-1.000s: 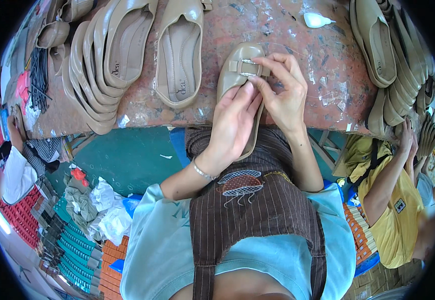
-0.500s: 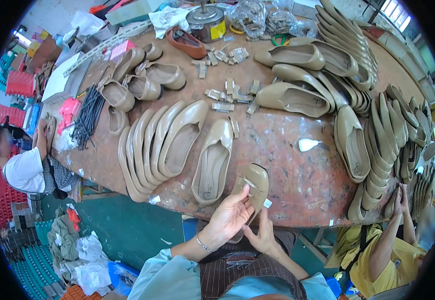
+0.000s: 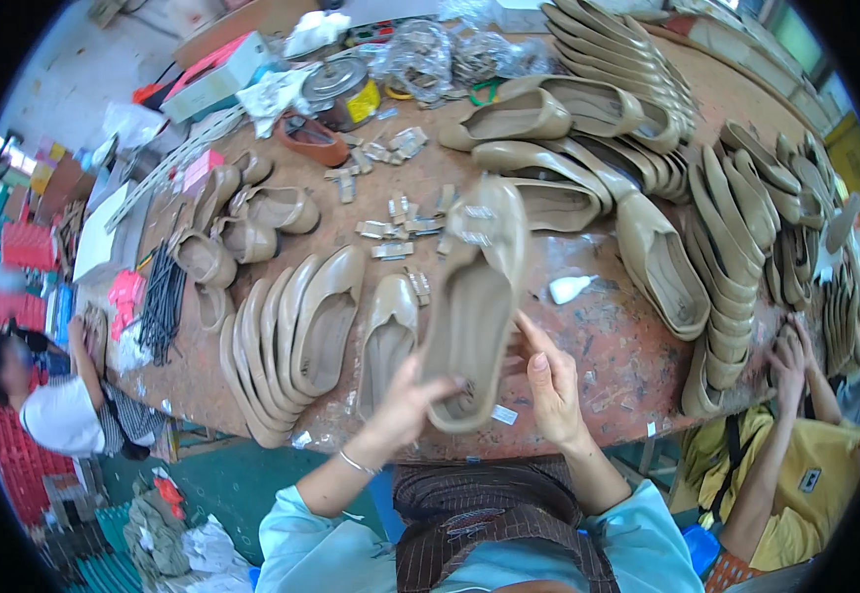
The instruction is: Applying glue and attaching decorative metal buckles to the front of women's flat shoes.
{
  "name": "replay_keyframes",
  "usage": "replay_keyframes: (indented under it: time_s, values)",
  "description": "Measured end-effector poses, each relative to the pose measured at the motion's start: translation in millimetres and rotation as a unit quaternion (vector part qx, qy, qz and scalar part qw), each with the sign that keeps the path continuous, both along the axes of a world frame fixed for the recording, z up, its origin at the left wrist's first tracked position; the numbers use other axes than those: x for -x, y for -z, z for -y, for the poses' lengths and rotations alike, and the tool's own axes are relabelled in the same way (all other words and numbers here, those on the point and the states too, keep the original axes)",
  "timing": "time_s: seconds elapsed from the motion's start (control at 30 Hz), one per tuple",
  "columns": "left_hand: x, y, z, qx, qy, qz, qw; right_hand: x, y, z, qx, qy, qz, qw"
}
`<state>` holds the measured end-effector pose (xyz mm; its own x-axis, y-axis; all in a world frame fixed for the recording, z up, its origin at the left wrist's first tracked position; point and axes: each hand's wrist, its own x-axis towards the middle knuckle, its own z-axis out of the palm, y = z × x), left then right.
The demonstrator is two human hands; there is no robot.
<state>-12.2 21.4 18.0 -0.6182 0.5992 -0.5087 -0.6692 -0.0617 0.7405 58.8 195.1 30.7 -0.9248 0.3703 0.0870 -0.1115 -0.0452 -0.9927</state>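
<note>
While the left hand point(image 3: 400, 410) is clamping on the heel end of a beige slip-on shoe point(image 3: 469, 326), the right hand point(image 3: 551, 385) is holding its thumb and fingers apart just beside it; whether its half-hidden fingertips are touching the shoe, I cannot tell. The shoe, slightly blurred, is hanging over the bench point(image 3: 613, 366) near its front edge, its silver-trimmed toe pointing toward the far edge. A second beige shoe point(image 3: 387, 336) is lying to the left, partly behind the left hand, with a trim strip point(image 3: 417, 287) beside its toe. Farther left, a nested row of beige shoes point(image 3: 296, 336) is reaching the front edge. Right of the held shoe, a white squeeze bottle point(image 3: 571, 288) is lying. Toward the bench's right edge, more nested beige shoes point(image 3: 731, 296) are standing, and a co-worker's hands point(image 3: 790, 361) are working nearby.
</note>
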Motion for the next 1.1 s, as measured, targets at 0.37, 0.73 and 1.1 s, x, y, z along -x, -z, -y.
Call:
replay_keyframes:
  time_s: [0.37,0.73,1.1]
  values:
    - [327,-61,-97,-0.052,-0.232,-0.228,0.944,-10,76,-83,-0.275,0.311,0.284,0.864]
    - [207,13,-161,0.247,0.135,-0.598,0.750,43,91,-85,-0.418,0.328,0.309,0.789]
    - [227,3,-228,-0.096,0.013,0.119,0.988,43,80,-81,-0.334,0.283,0.363,0.823]
